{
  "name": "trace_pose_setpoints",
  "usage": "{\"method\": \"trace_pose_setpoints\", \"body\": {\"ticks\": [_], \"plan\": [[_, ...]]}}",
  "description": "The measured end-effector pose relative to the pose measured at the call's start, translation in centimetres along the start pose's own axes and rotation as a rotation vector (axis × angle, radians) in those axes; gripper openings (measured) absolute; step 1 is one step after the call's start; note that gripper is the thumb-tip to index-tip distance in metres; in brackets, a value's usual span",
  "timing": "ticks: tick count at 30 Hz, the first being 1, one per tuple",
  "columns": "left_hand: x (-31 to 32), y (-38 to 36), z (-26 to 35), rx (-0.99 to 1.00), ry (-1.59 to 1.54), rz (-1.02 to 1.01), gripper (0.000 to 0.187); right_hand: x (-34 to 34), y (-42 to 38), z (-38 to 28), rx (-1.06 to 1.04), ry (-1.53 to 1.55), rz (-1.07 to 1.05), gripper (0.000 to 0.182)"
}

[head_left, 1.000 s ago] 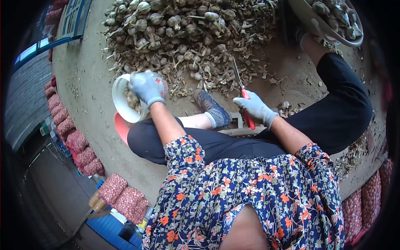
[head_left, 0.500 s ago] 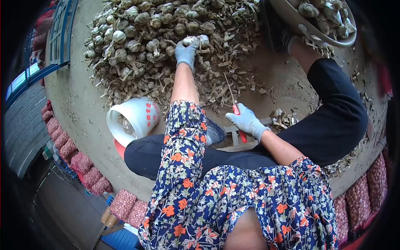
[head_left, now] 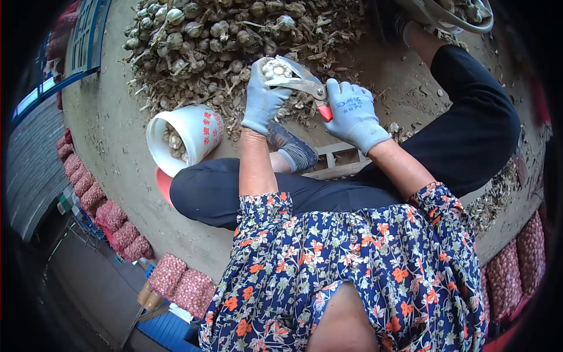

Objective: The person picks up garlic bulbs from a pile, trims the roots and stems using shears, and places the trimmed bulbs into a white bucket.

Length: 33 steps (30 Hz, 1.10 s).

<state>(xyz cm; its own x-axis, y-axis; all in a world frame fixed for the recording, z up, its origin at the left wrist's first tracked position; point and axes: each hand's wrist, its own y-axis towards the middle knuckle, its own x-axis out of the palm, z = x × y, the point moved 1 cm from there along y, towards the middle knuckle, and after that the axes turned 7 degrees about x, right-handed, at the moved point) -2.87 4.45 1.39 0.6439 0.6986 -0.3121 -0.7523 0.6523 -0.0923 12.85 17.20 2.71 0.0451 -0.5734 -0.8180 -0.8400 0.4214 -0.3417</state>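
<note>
My left hand [head_left: 264,97], in a grey-white glove, is closed around a garlic bulb [head_left: 276,70] in front of the garlic pile [head_left: 217,41]. Beside it on the right, my gloved right hand [head_left: 352,114] grips red-handled shears [head_left: 311,88]. The metal blades are apart and lie around the bulb, one above and one below it. A white bucket [head_left: 196,132] with red lettering lies tilted to the left of my left forearm, with some garlic bulbs inside.
Another bucket [head_left: 484,24] with garlic stands at the top right, by my leg. A low wooden frame [head_left: 334,170] is between my legs. Net sacks of garlic [head_left: 170,276] line the floor's left edge and the right side [head_left: 503,276]. A blue metal railing [head_left: 85,41] stands at the upper left.
My left hand has drawn back from the pile with a bulb. My right hand has moved up beside it, and the shears' blades now surround the bulb.
</note>
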Motion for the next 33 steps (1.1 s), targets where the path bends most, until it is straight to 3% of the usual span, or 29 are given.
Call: {"method": "trace_pose_setpoints", "body": {"ticks": [2,4,9,18,20,21,22,24,25,30,32,33], "plan": [[0.3,-1.1,0.7,-0.004,0.026,-0.021,0.065,-0.1,-0.4,-0.3,-0.027,-0.058,-0.038,0.039],[0.4,-2.2,1.6,0.117,0.303,-0.01,0.064,-0.4,-1.1,-0.5,-0.019,-0.081,-0.086,0.039],[0.8,-3.0,2.6,0.066,0.295,-0.039,0.05,0.6,-1.9,0.4,-0.003,-0.033,-0.267,0.038],[1.1,-3.3,1.4,0.04,0.128,-0.04,0.05,-0.2,-2.5,0.1,0.05,0.093,-0.42,0.037],[2.0,-3.6,1.9,0.099,0.422,0.074,0.053,0.9,-2.3,0.5,0.086,0.097,-0.426,0.037],[2.7,-3.6,2.1,0.218,0.593,0.166,0.06,1.5,-2.3,0.7,0.12,0.099,-0.431,0.038],[3.0,-3.6,1.8,0.216,0.592,0.169,0.06,2.1,-2.4,0.6,0.118,0.096,-0.432,0.038],[3.2,-3.2,1.5,0.31,0.681,0.371,0.062,2.2,-2.2,0.3,0.239,0.284,-0.356,0.039],[3.1,-3.5,1.2,0.179,0.609,0.381,0.064,2.0,-2.0,0.6,0.25,0.315,-0.312,0.04],[2.3,-3.6,0.9,0.095,0.325,0.295,0.063,0.5,-2.4,0.5,0.039,0.15,-0.145,0.038],[1.9,-3.5,0.8,0.021,0.333,0.049,0.061,1.0,-2.1,0.5,0.041,0.021,-0.302,0.037],[1.6,-3.4,0.2,0.008,0.223,0.039,0.057,0.8,-2.0,0.5,0.071,0.084,-0.336,0.036]]}}
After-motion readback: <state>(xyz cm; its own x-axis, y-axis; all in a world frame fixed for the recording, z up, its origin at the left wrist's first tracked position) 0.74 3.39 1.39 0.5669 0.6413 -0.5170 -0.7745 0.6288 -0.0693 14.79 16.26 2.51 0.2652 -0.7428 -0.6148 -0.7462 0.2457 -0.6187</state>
